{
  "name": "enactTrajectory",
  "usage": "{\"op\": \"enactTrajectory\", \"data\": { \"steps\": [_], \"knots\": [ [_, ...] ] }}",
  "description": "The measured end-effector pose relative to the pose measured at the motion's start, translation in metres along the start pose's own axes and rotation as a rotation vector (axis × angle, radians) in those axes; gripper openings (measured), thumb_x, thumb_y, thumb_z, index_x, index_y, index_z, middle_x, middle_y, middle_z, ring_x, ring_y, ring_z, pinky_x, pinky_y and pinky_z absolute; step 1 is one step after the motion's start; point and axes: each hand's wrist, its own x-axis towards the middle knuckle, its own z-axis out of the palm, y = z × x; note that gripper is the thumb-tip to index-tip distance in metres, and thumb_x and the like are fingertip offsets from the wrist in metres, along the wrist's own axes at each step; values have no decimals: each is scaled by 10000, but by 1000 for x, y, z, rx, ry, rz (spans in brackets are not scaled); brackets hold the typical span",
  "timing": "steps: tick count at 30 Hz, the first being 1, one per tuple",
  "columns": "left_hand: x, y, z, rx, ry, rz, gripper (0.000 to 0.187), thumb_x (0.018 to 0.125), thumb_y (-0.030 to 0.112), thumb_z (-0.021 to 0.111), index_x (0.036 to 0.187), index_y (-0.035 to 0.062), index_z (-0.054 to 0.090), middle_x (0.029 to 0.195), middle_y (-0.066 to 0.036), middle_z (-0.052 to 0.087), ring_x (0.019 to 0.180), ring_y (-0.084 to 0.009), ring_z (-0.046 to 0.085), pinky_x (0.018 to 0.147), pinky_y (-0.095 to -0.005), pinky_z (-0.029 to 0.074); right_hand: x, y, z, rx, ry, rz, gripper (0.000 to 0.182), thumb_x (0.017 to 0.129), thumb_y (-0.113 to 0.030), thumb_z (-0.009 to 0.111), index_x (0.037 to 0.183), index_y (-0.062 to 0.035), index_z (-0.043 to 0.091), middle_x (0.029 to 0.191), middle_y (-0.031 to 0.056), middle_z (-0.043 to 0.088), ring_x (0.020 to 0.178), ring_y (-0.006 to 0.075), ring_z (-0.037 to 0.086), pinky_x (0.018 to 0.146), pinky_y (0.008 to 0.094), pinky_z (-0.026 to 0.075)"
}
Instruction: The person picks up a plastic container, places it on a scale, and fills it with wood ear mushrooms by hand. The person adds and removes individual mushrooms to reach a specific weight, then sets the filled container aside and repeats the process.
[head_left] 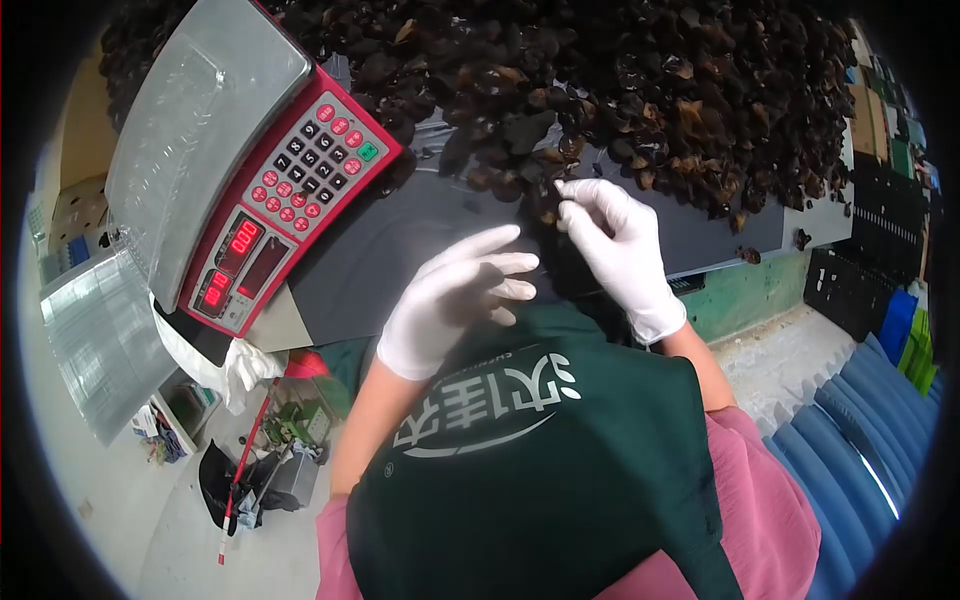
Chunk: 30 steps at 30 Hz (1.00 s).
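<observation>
My left hand [455, 295], in a white glove, is raised over the near edge of the dark work surface [350, 245] with its fingers spread and nothing in them. My right hand [615, 235], gloved as well, has thumb and forefinger pinched at a small dark piece [548, 205], partly hidden by the fingertips. A large heap of dark brown, leaf-like pieces [700, 100] covers the far part of the surface, and some loose pieces lie just beyond my hands.
A red scale [295, 190] with a clear tray [200, 120] and lit red digits stands at the left. Clear plastic containers [105, 330] are beside it. A white cloth [240, 370] hangs below. Dark crates [850, 285] and blue ridged material [840, 440] are at the right.
</observation>
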Motion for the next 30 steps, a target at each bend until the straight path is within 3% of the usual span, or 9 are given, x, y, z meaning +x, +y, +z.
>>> {"op": "enactTrajectory", "data": {
  "steps": [4, 6, 7, 8, 13, 16, 22, 25, 30],
  "knots": [
    [7, -5, -4, -115, -68, 33, 696, 995, 429, 521, 1530, -9, 435, 1325, -247, 629, 1186, -399, 668, 775, -410, 642, -18, -36, -8, 103, -317, 70, 249, 907, -75, 738, 1151, -29, 732, 1012, 124, 754, 866, 208, 750, 799, 309, 582],
    [8, -11, -16, -183, -138, 49, 649, 1033, 445, 470, 1515, 11, 463, 1322, -247, 633, 1182, -409, 664, 779, -414, 647, -4, -13, 4, 22, -10, -225, 238, 910, -96, 742, 1137, -27, 736, 1003, 136, 759, 859, 208, 750, 779, 320, 583],
    [5, -12, -19, -197, -102, 28, 644, 1043, 451, 453, 1511, 9, 468, 1320, -246, 634, 1184, -406, 663, 779, -411, 649, 2, -23, 2, 76, 12, 33, 204, 918, -117, 735, 1097, -20, 740, 996, 155, 763, 851, 224, 757, 758, 320, 585],
    [4, -14, -22, -210, -65, 7, 640, 1052, 457, 437, 1506, 7, 472, 1317, -246, 635, 1186, -404, 663, 779, -409, 651, 10, -3, 9, -108, 117, -181, 265, 925, -60, 728, 1189, -39, 726, 976, 59, 773, 731, 108, 671, 746, 249, 556],
    [-2, -13, -14, 97, 4, 186, 614, 1126, 414, 289, 1483, -58, 456, 1438, -254, 574, 1216, -363, 658, 754, -401, 650, 28, 1, 17, -800, 128, -339, 241, 885, -117, 768, 1123, -94, 732, 835, 64, 728, 661, 232, 693, 610, 307, 535],
    [0, -15, -21, -140, -26, 146, 602, 1137, 386, 247, 1505, -58, 423, 1463, -262, 547, 1236, -358, 648, 770, -414, 648, 32, 5, 7, -613, 306, -462, 143, 888, -146, 739, 1027, -112, 729, 856, 85, 744, 705, 252, 724, 632, 348, 567],
    [8, -18, -31, -467, -155, -13, 743, 1084, 563, 314, 1545, -14, 397, 1466, -265, 544, 1277, -391, 615, 883, -519, 622, -4, -46, -18, 229, -326, 199, 263, 967, -114, 681, 1214, -38, 730, 856, -8, 726, 755, 29, 621, 717, 215, 511],
    [5, -11, -24, -475, -105, -51, 740, 1082, 572, 308, 1540, 0, 410, 1428, -260, 579, 1247, -412, 631, 872, -537, 622, 6, -52, -8, 315, -132, 274, 258, 980, -106, 666, 1223, -43, 727, 917, 2, 750, 784, 40, 632, 746, 238, 529],
    [3, -14, -27, -503, -64, -25, 719, 1085, 561, 297, 1525, 8, 428, 1419, -262, 582, 1239, -438, 632, 826, -521, 639, 27, -3, 21, -683, -106, -364, 335, 875, -170, 714, 1206, -117, 700, 840, 119, 718, 723, 267, 713, 655, 349, 556]
  ]
}}
